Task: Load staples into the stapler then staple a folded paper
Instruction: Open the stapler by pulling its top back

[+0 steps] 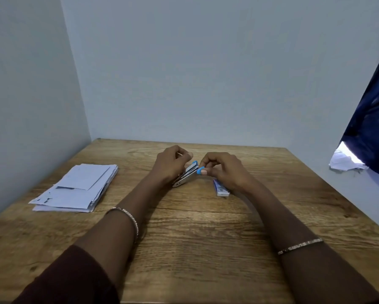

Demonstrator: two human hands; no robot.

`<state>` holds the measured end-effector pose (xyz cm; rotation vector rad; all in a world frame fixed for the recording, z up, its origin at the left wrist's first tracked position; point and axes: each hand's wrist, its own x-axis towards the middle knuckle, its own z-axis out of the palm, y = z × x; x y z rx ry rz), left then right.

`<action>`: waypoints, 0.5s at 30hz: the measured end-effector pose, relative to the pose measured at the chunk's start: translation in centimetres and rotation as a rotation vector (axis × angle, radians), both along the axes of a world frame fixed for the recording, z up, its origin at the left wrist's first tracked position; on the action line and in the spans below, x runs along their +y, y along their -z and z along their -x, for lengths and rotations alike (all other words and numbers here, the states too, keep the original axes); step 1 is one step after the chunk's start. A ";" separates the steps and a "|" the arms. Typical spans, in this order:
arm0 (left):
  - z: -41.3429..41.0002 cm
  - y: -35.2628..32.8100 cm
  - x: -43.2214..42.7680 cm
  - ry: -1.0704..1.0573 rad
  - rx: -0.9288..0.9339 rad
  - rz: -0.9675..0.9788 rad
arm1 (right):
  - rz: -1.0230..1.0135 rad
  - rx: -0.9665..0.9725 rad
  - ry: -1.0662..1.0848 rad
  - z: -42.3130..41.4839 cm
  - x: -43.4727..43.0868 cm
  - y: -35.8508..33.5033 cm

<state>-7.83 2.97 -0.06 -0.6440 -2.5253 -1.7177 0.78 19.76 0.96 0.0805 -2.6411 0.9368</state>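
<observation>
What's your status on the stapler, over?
Left hand grips stapler. Right hand pinches its blue tab. Staple box on table; paper stack lies left, nothing blocking.

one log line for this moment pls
step: loading stapler | left hand: holds stapler | right hand: pinches blue tab | staple box: on table | papers: untouched

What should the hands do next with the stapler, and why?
Probably pull the blue pusher out. The left hand holds the stapler, the right hand pinches that blue piece, and the staple box lies nearby, ready for loading.
</observation>
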 end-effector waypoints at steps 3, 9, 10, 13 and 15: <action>-0.5 -0.7 -0.1 0.122 -0.207 -0.074 | 0.044 0.153 0.003 -0.1 0.0 -0.1; -1.4 -0.6 0.4 0.374 -0.393 -0.294 | 0.263 0.283 0.019 0.1 0.1 -0.1; -1.4 -0.4 0.5 0.384 -0.372 -0.319 | 0.329 0.271 0.024 0.3 0.1 -0.1; -1.2 0.2 0.7 0.373 -0.306 -0.357 | 0.612 0.183 0.009 0.6 -0.3 0.1; -1.2 0.6 0.9 0.380 -0.270 -0.327 | 0.731 0.140 -0.006 0.8 -0.6 0.4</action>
